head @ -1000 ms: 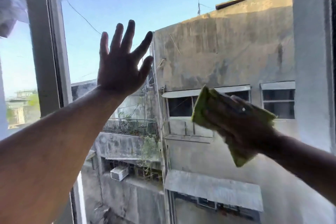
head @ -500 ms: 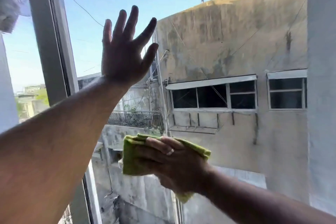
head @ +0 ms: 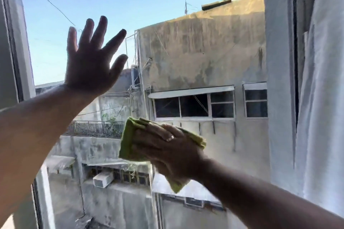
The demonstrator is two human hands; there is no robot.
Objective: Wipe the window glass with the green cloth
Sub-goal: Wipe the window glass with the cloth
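Note:
The window glass (head: 195, 52) fills the middle of the view, with sky and a stained concrete building behind it. My right hand (head: 167, 148) presses a folded green cloth (head: 129, 141) flat against the lower middle of the pane. The cloth sticks out past my fingers on the left and below my palm. My left hand (head: 89, 65) rests flat on the glass at the upper left, fingers spread wide, holding nothing.
A grey window frame post (head: 16, 57) runs down the left edge. A white curtain (head: 320, 98) hangs along the right side next to the frame there. Outside are windows with an awning, a railing and an air-conditioner unit below.
My right hand has swept the cloth from the right middle of the pane down to the lower left, then back a little right. The view has shifted right. My left hand stays spread on the glass.

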